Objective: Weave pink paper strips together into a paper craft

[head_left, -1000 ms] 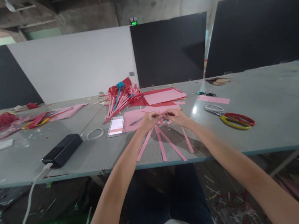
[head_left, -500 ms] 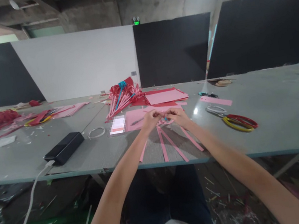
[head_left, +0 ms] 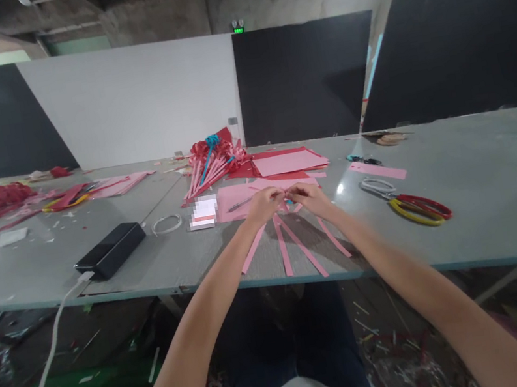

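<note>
My left hand [head_left: 265, 204] and my right hand [head_left: 307, 198] meet over the table, fingertips pinched close together on pink paper strips. Several of these pink paper strips [head_left: 301, 246] fan out from under the hands toward the table's near edge. A small bit of blue shows beside my right fingers; the exact spot being gripped is hidden by them. Beneath and behind the hands lies a pink paper sheet [head_left: 234, 197], with a pen [head_left: 239, 204] on it left of my left hand.
Red-and-yellow-handled scissors [head_left: 420, 209] lie to the right, near a pink strip [head_left: 378, 170]. Behind are stacked pink and red sheets [head_left: 290, 162] and a bundle of ribbon-like strips [head_left: 213, 161]. A black power bank [head_left: 110, 251] with a white cable [head_left: 57, 339] sits left.
Both hands stay together over the strips, with the fingers shifted slightly. The rightmost strip has bent, and the camera view has tilted a little.
</note>
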Demonstrator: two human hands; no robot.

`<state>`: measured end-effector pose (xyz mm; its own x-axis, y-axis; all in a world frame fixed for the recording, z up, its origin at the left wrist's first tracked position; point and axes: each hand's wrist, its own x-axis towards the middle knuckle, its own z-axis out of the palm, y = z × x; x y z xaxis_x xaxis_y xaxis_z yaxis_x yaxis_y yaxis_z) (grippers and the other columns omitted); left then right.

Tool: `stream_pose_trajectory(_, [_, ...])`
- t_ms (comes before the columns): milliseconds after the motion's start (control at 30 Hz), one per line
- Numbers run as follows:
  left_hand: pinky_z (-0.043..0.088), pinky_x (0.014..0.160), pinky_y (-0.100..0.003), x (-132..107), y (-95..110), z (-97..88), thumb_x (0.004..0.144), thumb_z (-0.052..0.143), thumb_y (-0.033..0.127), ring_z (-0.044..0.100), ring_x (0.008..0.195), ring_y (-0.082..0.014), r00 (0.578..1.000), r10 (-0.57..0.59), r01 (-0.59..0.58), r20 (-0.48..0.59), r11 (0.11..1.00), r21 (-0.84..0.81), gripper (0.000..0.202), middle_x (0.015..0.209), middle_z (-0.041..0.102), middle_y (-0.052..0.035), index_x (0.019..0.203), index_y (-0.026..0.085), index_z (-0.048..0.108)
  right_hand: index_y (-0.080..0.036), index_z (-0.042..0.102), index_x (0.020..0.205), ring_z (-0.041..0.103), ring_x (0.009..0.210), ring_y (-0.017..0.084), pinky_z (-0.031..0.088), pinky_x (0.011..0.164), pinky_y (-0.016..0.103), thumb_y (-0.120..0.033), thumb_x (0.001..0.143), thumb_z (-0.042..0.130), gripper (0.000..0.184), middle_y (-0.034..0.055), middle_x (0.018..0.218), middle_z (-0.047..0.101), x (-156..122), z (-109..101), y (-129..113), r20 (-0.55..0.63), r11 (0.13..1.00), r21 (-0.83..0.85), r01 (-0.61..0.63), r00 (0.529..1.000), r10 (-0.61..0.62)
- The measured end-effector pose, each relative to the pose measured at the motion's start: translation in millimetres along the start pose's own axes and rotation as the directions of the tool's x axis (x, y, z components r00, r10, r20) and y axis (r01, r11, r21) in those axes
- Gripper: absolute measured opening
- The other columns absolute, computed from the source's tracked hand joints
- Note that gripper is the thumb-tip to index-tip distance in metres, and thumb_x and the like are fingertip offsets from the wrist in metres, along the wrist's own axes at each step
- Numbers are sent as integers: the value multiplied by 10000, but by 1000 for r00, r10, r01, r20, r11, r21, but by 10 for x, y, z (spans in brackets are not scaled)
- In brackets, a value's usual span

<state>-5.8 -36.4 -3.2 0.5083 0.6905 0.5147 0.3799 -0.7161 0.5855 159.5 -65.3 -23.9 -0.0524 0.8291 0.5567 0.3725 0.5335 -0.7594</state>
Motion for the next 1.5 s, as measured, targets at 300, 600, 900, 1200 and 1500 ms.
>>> stream_pose_trajectory(300, [426,696,-240,1,-22,-14,823,485,222,607,740,-156,999,32,-36,35,991,130,209,790,690,-47,766,146,671,-202,600,719,572,661,165,424,630,292,-303,763,507,144,24,706,642,-41,-25,-126,57,986,-149,68,997,-60])
stream_pose_trajectory(600, [432,698,-252,-24,-19,12,799,486,188,606,771,-169,1000,28,-27,-3,967,254,195,858,690,-63,817,148,676,-194,594,740,560,626,157,396,592,279,-296,767,487,150,23,695,636,-51,-12,-103,65,982,-166,95,994,-86])
stream_pose_trajectory(900, [434,655,-245,-34,46,-35,822,451,206,609,715,-160,999,-31,26,37,991,131,233,794,690,-55,833,133,672,-200,581,724,531,612,144,419,583,282,-382,779,548,193,6,681,593,-12,-37,-43,107,998,-59,35,994,-29])
stream_pose_trajectory(1200, [426,661,-238,-30,31,-31,797,495,224,601,717,-157,1000,-13,13,-3,997,78,210,773,689,-50,803,129,682,-200,584,762,527,619,134,436,584,272,-363,771,570,164,-7,694,571,-8,-33,-22,138,1000,26,-13,990,9])
stream_pose_trajectory(1500, [386,586,-229,-19,-36,-24,765,496,217,536,595,-131,991,-75,77,-113,997,14,171,619,620,-10,683,141,626,-198,590,699,549,627,141,432,622,283,-342,753,551,159,0,667,603,-13,-41,-64,79,1000,-14,-16,997,17])
